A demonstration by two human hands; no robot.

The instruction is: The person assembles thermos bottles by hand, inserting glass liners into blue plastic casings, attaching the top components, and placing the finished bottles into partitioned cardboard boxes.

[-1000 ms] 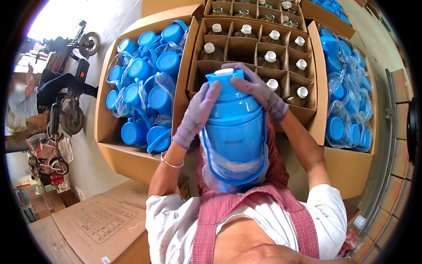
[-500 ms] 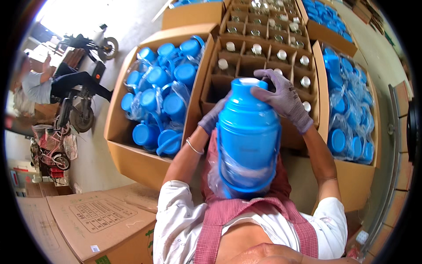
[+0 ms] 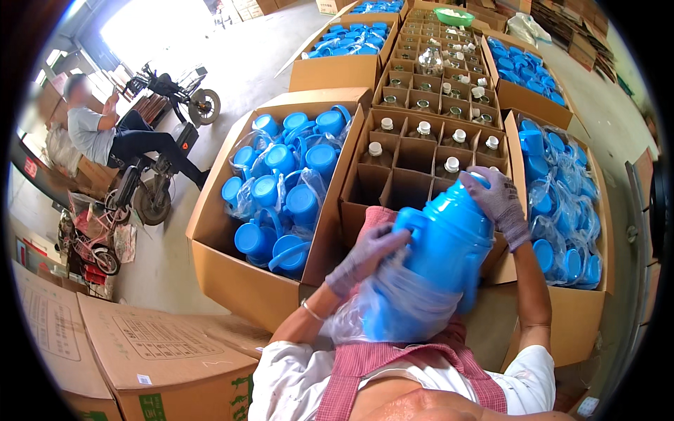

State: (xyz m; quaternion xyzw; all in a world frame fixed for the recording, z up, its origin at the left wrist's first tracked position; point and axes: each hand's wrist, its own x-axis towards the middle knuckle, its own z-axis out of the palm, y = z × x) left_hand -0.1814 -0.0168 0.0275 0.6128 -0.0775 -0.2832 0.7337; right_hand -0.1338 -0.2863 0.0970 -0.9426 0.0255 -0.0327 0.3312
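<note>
A blue plastic thermos flask (image 3: 449, 242) leans to the right over my lap, its narrower shouldered end up and away from me. Crumpled clear plastic bag (image 3: 414, 298) hangs around its lower part. My right hand (image 3: 502, 203), in a grey-purple glove, is closed over the upper end. Gloved likewise, my left hand (image 3: 368, 259) grips the flask's left side by a blue projecting part and the bag. Just beyond stands a divided carton (image 3: 358, 193) with white-capped glass bottles (image 3: 423, 131) in several cells; a few near cells hold no bottle.
Open cartons of blue flask parts in plastic stand at left (image 3: 210, 245) and right (image 3: 586, 309). More bottle cartons (image 3: 414, 88) run back, with a green bowl (image 3: 454, 17) beyond. Closed cartons (image 3: 161, 351) lie lower left. A person (image 3: 98, 126) sits by a parked two-wheeler.
The flask has gone from upright to tilted right, and its bag has bunched lower. My left hand has come round to its near left side; my right has shifted right with the top.
</note>
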